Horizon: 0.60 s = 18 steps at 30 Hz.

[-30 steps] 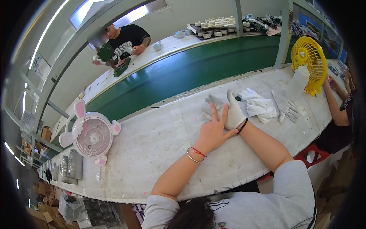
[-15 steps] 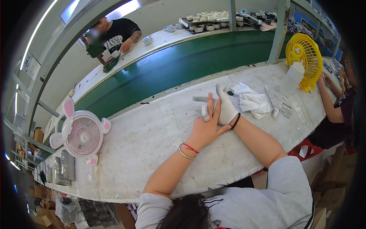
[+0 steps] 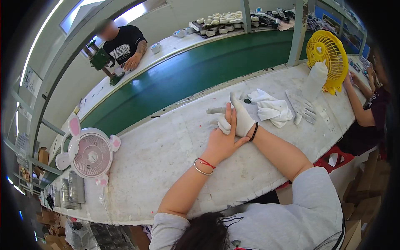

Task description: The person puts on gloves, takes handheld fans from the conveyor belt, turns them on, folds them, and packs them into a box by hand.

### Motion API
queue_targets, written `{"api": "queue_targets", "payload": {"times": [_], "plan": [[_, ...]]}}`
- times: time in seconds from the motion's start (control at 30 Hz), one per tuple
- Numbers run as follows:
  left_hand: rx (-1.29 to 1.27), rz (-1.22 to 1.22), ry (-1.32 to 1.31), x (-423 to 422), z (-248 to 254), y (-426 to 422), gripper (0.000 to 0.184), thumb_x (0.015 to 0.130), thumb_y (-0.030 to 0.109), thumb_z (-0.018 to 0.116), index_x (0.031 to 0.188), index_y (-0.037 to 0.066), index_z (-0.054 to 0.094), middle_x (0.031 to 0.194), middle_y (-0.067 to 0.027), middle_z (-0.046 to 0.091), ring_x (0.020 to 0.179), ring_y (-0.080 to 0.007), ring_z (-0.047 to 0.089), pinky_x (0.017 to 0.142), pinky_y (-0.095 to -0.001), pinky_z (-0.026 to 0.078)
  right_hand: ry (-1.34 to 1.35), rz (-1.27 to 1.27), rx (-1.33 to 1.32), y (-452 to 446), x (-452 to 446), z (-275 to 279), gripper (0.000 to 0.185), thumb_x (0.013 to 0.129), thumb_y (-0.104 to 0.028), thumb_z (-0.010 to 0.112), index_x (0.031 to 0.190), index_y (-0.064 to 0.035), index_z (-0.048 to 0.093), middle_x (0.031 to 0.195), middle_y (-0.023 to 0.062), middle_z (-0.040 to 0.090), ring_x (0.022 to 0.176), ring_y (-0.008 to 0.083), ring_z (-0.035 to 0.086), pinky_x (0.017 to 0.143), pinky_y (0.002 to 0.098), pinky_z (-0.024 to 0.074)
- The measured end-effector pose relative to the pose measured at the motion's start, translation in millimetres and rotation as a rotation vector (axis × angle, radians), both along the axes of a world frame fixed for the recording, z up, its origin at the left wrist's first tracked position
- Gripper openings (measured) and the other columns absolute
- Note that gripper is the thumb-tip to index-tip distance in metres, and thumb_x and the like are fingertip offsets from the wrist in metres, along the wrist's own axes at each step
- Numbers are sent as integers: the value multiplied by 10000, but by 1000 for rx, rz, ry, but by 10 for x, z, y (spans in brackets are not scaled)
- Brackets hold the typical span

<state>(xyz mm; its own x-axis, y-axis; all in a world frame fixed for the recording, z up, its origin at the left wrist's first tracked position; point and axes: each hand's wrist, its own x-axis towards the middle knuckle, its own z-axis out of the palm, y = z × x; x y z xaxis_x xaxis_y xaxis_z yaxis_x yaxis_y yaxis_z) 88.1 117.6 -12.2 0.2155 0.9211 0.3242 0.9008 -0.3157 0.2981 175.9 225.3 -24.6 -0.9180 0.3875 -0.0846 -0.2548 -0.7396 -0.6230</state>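
My bare left hand point(image 3: 221, 145), with a red string and a silver bangle at the wrist, lies across my right hand. Its fingers are stretched out against the palm side of the glove, and its thumb points toward the right wrist. My right hand point(image 3: 243, 118) wears a white and grey work glove point(image 3: 246, 121). A black bead bracelet point(image 3: 253, 131) sits at the glove's cuff. The gloved thumb stands up and the fingers reach left, some partly bent behind my left hand. Just right of them lie a crumpled white cloth point(image 3: 273, 109) and a loose grey-white glove point(image 3: 301, 107).
A rabbit-eared fan point(image 3: 92, 153) stands at the left of the white table point(image 3: 158, 166). A white bottle point(image 3: 315, 81) and yellow fan point(image 3: 329, 58) stand at right. Beyond runs a green conveyor belt point(image 3: 179, 73). One co-worker works across it, another at far right.
The camera view has shifted slightly. My hands stay pressed together in almost the same pose, with only slight finger movement. The co-worker across the belt has lifted their head.
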Motion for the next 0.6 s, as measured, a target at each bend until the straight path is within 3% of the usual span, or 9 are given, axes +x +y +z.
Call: {"api": "queue_targets", "payload": {"times": [0.2, 0.4, 0.5, 0.6], "plan": [[22, -1, -8, 0, -14, -11, 987, 822, 513, 614, 1448, -51, 100, 1539, -216, 44, 766, -406, 601, 648, -432, 509, 3, 1, 41, -6, 3, 11, 1111, 751, -863, 286, 1291, 97, 435, 487, 78, 440, 457, 200, 421, 537, 293, 407], [21, -13, -27, -4, -5, -5, 985, 822, 509, 615, 1451, -42, 96, 1538, -218, 50, 766, -411, 603, 660, -438, 511, -5, -13, -6, -1, -1, -7, 1120, 750, -866, 283, 1302, 99, 418, 494, 85, 440, 488, 213, 446, 622, 304, 443], [-2, -11, -22, -12, 23, 2, 983, 821, 507, 618, 1451, -40, 97, 1537, -218, 52, 771, -414, 608, 663, -437, 512, 7, -6, -1, 7, 0, -24, 1089, 757, -859, 289, 1256, 95, 454, 495, 92, 439, 494, 228, 450, 620, 326, 453], [-2, -17, -26, -11, 7, -2, 983, 821, 506, 620, 1451, -40, 98, 1539, -212, 55, 789, -414, 612, 674, -438, 513, -41, -74, -12, -13, -14, -31, 1001, 761, -850, 309, 1019, 76, 589, 492, 107, 459, 497, 251, 465, 562, 353, 453]]}}
